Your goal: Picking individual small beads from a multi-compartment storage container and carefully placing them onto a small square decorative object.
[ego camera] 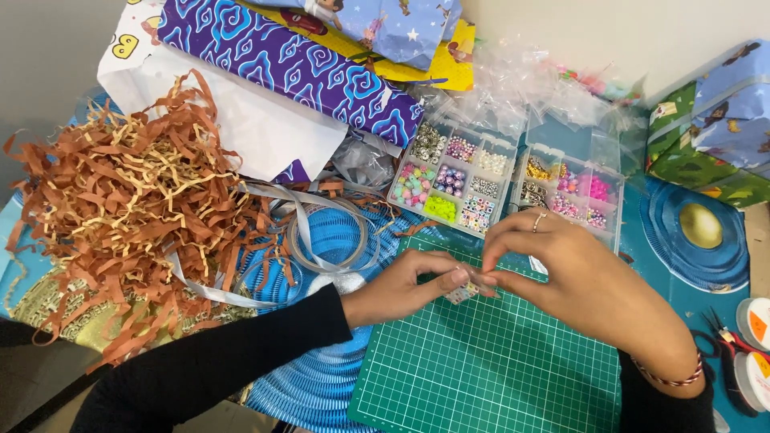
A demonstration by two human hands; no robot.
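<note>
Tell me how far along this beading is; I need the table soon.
Early, it seems. Done: the two bead boxes are open and the green cutting mat is laid out. In hand: the left hand and right hand pinch a small beaded piece together over the mat. Left: no finished strand shows; the paper shreds and ribbon lie loose.

blue table (642, 240) bears green cutting mat (489, 369), bead boxes (453, 176).

Shredded brown paper (120, 192) at left, purple wrapping paper (289, 68) up top, bead boxes (453, 180) mid, green cutting mat (489, 361) btm.
</note>
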